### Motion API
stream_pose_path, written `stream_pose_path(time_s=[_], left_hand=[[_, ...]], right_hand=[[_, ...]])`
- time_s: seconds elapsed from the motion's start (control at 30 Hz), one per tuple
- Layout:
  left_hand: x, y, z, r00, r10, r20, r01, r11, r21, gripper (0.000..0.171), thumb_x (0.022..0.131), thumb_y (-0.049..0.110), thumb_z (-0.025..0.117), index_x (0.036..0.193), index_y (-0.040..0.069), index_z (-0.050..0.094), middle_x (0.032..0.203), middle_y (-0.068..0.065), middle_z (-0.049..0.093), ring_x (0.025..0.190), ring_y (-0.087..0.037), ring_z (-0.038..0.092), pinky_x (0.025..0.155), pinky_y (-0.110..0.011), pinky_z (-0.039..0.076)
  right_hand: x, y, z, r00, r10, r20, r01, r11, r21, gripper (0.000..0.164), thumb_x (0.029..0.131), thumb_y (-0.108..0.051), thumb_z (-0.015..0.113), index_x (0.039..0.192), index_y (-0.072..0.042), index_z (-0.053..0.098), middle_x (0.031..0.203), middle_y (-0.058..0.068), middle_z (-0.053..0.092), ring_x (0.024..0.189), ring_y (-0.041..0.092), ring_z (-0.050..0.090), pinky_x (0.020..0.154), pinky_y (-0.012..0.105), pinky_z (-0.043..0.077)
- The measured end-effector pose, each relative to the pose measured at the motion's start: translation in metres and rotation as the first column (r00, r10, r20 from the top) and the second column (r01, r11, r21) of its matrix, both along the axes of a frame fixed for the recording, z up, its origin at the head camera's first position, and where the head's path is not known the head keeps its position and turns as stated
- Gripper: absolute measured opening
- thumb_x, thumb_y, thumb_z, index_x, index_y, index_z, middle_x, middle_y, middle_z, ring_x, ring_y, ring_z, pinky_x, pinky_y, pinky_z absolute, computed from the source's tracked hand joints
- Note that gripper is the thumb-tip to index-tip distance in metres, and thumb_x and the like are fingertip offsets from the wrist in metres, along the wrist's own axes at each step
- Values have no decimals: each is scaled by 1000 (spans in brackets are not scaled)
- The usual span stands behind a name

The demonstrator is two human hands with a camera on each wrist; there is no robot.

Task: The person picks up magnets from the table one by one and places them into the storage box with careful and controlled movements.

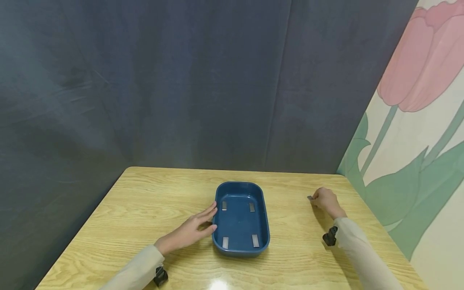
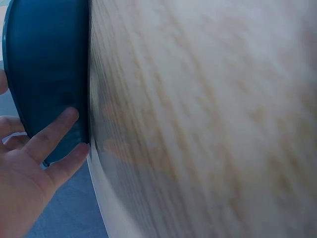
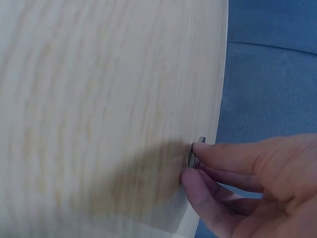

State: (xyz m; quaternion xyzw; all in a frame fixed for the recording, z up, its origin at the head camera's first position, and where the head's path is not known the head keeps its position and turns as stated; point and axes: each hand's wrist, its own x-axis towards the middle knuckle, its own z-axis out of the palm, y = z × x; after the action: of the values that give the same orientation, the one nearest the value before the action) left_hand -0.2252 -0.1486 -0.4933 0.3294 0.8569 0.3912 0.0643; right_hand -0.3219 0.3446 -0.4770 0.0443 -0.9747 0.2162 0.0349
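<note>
A deep blue rectangular tray (image 1: 239,254) with rounded corners sits on the wooden table. Inside it, several small flat grey metallic rectangles lie near the corners, among them a front-right rectangle (image 1: 255,241). My left hand (image 1: 188,231) is at the tray's left side, its fingers spread and nearly straight; in the left wrist view the fingertips (image 2: 69,116) rest against the outer wall (image 2: 47,59). Over to the right, my right hand (image 1: 325,201) pinches a small grey metallic piece (image 3: 191,158) between thumb and fingers, close over the table.
The pale wood-grain table (image 1: 163,193) runs back to a dark blue-grey curtain (image 1: 203,88). A wall with a painted pink tulip (image 1: 424,60) borders the right side. Each wrist wears a small black device (image 1: 330,236).
</note>
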Motion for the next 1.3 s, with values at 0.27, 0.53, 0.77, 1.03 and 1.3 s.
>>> stream_pose_path(time_s=[0.27, 0.53, 0.77, 1.03, 1.3], left_hand=[[2, 1, 3, 1000, 0, -23, 0, 1000, -1, 70, 104, 44, 48, 154, 0, 27, 164, -9, 11, 139, -27, 38, 108, -42, 39], [1, 1, 4, 1000, -7, -16, 7, 1000, -2, 70, 104, 44, 48, 155, 2, 26, 165, -9, 10, 138, -25, 40, 106, -38, 42], [1, 0, 4, 1000, -7, -12, 7, 1000, 1, 71, 104, 45, 48, 156, 3, 26, 165, -7, 9, 139, -24, 38, 107, -39, 41], [1, 0, 4, 1000, 3, -7, -3, 1000, -6, 72, 103, 47, 49, 156, 5, 26, 165, -4, 9, 140, -22, 36, 108, -40, 40], [2, 1, 4, 1000, 6, -7, -6, 1000, -14, 72, 103, 47, 49, 156, 5, 26, 165, -5, 9, 142, -22, 31, 109, -42, 37]], right_hand=[[-5, 4, -2, 999, -10, 47, 10, 1000, -11, 10, 83, 0, 73, 82, 10, 72, 73, 13, 68, 64, 23, 61, 64, 44, 54], [-6, 4, 2, 992, -8, 124, 13, 999, -47, 14, 87, 0, 69, 75, 7, 72, 62, 6, 64, 54, 16, 53, 52, 29, 46], [-8, 7, 2, 986, -3, 166, 18, 996, -88, 22, 86, 1, 66, 64, 1, 67, 54, 1, 54, 50, 13, 43, 50, 26, 39], [-11, 10, 1, 969, 22, 248, 24, 983, -180, 30, 87, 0, 62, 57, -5, 58, 48, -4, 38, 46, 10, 30, 50, 25, 30], [-10, 11, 2, 960, 5, 282, 53, 978, -200, 28, 84, -2, 65, 57, -6, 58, 50, -2, 43, 46, 10, 34, 50, 25, 34]])
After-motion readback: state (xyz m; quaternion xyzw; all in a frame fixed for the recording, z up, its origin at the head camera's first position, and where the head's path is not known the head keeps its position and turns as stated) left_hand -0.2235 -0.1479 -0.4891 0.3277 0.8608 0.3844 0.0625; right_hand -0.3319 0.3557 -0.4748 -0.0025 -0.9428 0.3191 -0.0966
